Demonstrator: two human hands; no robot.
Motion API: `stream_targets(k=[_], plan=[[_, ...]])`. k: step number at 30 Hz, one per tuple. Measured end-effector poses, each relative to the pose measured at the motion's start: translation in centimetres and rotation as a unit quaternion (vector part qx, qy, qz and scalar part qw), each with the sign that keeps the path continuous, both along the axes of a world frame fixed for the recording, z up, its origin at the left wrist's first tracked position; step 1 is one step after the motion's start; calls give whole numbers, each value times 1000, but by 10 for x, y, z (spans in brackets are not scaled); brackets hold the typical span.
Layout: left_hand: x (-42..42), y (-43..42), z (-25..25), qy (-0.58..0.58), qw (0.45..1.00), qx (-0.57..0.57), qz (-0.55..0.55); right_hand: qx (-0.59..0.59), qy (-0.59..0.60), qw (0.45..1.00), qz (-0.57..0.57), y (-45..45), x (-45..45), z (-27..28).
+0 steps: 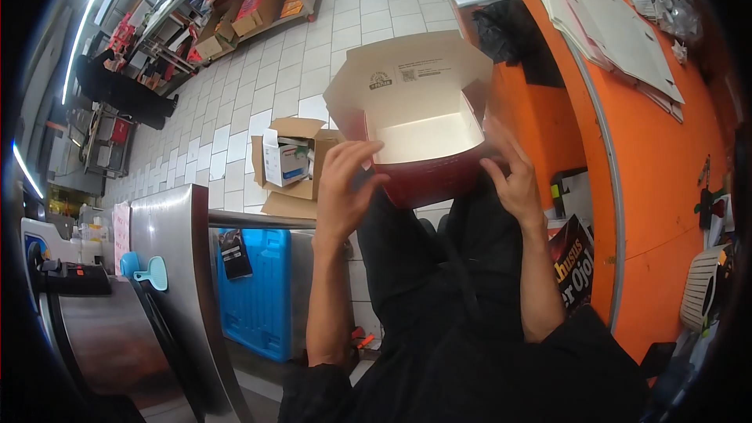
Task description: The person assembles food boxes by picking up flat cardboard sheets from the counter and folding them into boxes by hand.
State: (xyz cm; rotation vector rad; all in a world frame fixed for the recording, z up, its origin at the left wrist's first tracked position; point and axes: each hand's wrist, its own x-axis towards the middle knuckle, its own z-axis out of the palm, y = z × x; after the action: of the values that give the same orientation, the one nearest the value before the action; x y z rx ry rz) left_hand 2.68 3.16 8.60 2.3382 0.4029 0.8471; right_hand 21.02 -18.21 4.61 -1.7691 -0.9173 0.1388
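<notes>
Left fingers (354,157) and right fingers (515,160), half-curled, hold the box (423,182) by near corners that hard squeezing could buckle.

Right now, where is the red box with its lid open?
In the head view, the red box is slightly right of centre, held between the left hand and right hand, in front of the black trousers.

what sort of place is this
Probably a takeaway kitchen or packing area: the left hand and right hand hold an open red takeaway-style carton, flat sheets are stacked on an orange counter, and a stainless-steel unit stands at left.
</notes>
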Motion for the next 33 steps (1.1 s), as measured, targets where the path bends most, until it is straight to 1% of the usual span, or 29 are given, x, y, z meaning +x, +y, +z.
stream_targets(k=[1, 2, 4, 5, 7, 8, 10, 11, 13, 17, 19, 20, 22, 23, 24, 25, 26, 27, 28, 29, 30, 31, 32, 33], plan=[[-1, -1, 1, 22, 997, 70, -30, 13, -35, 999, -2, 2, 0, 3], [-2, 0, -5, 21, 997, 69, -28, 12, -36, 999, -1, 3, 3, 2], [-4, 6, -23, 36, 994, 103, -22, 1, -131, 991, 2, 7, 11, -3], [-3, 8, -27, 34, 994, 104, -22, 1, -133, 991, 1, 10, 14, -3], [-3, 7, -35, -2, 991, 134, -8, 25, -74, 997, 17, 12, 18, -2], [-3, 6, -35, -3, 991, 132, -8, 23, -75, 997, 17, 14, 19, 0], [-1, 5, -30, 10, 981, 193, 18, 37, -117, 992, 18, 20, 19, 4], [-1, 6, -32, 9, 981, 192, 19, 36, -118, 992, 19, 21, 18, 4], [-2, 9, -41, -10, 990, 139, -5, 31, -87, 996, 10, 22, 16, 3], [-5, 12, -41, -14, 992, 127, -15, 51, -119, 991, 18, 23, 24, -2], [-3, 10, -35, -38, 998, 46, -26, 67, -107, 988, 89, 22, 40, -4], [0, 14, -36, -38, 998, 45, -27, 66, -107, 988, 88, 24, 50, -9], [12, 27, -40, -115, 993, -31, -14, 113, 55, 981, 148, 32, 68, -25], [19, 25, -41, -129, 949, -285, 32, 109, 56, 982, 147, 38, 69, -30], [26, 30, -48, -130, 949, -287, 31, 134, 154, 972, 112, 50, 67, -33], [34, 38, -60, -114, 901, -411, 77, 159, 250, 952, 77, 59, 67, -36], [41, 45, -69, -96, 836, -526, 121, 158, 246, 953, 79, 67, 70, -46], [52, 41, -69, -98, 822, -544, 138, 173, 300, 937, 37, 75, 73, -55], [59, 41, -69, -100, 822, -544, 139, 187, 355, 916, -6, 81, 76, -64], [64, 40, -64, -62, 856, -479, 183, 185, 357, 916, -5, 84, 74, -60], [66, 41, -62, -21, 882, -412, 226, 163, 368, 915, -31, 84, 72, -54], [70, 48, -73, -16, 892, -387, 235, 141, 377, 914, -56, 85, 70, -50], [70, 45, -68, -14, 890, -389, 238, 137, 380, 913, -56, 87, 75, -53], [70, 41, -55, -3, 886, -399, 238, 93, 345, 932, -61, 89, 82, -54]])
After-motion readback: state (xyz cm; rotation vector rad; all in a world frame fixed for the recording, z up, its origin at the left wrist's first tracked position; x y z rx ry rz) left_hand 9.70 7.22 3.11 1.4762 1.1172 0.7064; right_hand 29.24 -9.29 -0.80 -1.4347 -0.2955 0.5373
